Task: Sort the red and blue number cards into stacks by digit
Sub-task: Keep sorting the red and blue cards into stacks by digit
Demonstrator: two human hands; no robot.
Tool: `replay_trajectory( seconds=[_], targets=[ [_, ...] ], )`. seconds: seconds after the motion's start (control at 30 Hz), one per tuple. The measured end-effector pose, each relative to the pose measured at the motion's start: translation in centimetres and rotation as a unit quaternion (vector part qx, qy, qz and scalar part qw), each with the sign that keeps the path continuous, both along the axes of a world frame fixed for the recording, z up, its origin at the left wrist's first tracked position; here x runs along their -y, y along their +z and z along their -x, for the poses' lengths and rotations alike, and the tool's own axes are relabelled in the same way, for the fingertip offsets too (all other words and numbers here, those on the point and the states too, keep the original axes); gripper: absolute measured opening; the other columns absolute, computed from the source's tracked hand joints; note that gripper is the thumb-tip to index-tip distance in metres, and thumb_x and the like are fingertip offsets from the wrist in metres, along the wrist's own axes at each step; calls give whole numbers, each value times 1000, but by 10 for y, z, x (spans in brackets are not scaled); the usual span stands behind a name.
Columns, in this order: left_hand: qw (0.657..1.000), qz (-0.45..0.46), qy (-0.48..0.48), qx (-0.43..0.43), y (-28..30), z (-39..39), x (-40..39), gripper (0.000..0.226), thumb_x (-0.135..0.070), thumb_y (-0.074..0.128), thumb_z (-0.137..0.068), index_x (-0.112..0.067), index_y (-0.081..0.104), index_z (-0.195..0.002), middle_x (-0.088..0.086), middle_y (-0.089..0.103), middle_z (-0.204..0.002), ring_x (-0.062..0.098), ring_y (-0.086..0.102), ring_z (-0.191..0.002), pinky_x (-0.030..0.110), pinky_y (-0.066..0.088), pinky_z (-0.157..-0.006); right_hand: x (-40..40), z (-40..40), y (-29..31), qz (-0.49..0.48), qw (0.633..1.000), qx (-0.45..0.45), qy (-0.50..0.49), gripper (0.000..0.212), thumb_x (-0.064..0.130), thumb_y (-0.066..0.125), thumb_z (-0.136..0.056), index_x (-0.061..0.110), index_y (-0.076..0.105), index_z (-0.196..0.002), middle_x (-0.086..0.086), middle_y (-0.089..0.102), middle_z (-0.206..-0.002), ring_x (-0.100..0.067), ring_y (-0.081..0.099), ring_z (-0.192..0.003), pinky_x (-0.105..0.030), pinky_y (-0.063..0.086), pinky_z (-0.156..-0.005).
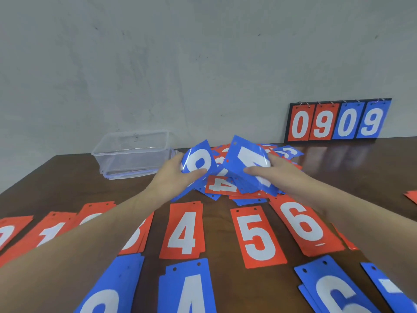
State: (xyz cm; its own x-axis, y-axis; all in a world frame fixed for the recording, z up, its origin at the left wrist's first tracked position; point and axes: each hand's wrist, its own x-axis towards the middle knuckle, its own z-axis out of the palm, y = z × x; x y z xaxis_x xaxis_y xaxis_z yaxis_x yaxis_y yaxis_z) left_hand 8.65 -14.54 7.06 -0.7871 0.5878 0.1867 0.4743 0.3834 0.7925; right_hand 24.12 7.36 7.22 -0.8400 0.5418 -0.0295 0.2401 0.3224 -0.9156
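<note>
Head view showed me mid-pick, both arms stretched to the unsorted pile [228,188] of red and blue cards at the centre of the frame. My left hand [178,175] gripped a blue card [198,161], thumb curled across its face; the digit looked like a 9 or a 6, and with the card tilted I couldn't tell which. My right hand [277,172] pinched another blue card [250,163], thumb on top and fingers behind, lifted off the pile and tilted; the white digit was probably a 7 or a 4 seen upside down, but glare hid part of it.

Below the pile ran the sorted row: the red 4 stack [184,231] at lower centre, the red 5 stack [257,236] just right of it, the red 6 stack [304,227] slanting further right. More red stacks sat at lower left, partly hidden under my left forearm. Along the bottom edge lay the blue stacks, with a blue 4 stack [187,288] at bottom centre and a blue 6 stack [336,290] at lower right.

I judged the sorting well along, though a fair heap remained. The next move called for reading each digit the right way up, then bringing each card down to its matching blue stack, squared on top without nudging the neighbours.

A clear plastic box [133,152] sat left of the pile, and a scoreboard [338,120] reading 0909 leaned against the wall at upper right.
</note>
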Motion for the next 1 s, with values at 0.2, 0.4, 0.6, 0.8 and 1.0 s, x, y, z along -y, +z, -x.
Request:
replay_trajectory(
  seconds=[0.2,0.4,0.6,0.8,1.0],
  targets=[
    [999,-3,23,40,-1,-28,17,44,-55,67,-89,-13,64,-101,9,71,-94,19,65,-74,30,51,-65,22,-24,-5,53,998,-22,23,30,37,80,-82,22,72,-106,5,78,-95,-14,75,-84,-26,58,-76],
    [992,-46,10,119,-6,-47,39,26,-46,56,-99,-23,64,-109,-2,74,-105,19,72,-96,48,56,-94,46,-39,-9,68,997,-33,20,25,47,61,-96,27,67,-108,9,78,-89,-10,74,-77,-22,53,-58],
    [982,-68,-8,176,-8,-72,72,25,-42,48,-104,-23,59,-116,0,74,-109,24,73,-96,51,62,-78,61,-49,-23,80,995,3,61,29,36,60,-99,32,59,-127,6,73,-115,-19,72,-102,-47,56,-96],
    [976,-58,-39,207,-8,-89,105,19,-42,44,-105,-35,58,-117,-10,70,-116,13,73,-97,38,61,-60,80,-55,-25,61,995,4,76,43,24,65,-96,32,50,-135,8,71,-119,-16,72,-102,-47,57,-95],
    [975,-110,34,192,-15,-88,139,16,-9,62,-97,-16,57,-111,0,70,-115,18,74,-92,39,63,-71,116,-51,-21,150,987,51,17,26,35,49,-103,27,54,-128,2,73,-113,-20,75,-95,-43,59,-89]
  ],
)
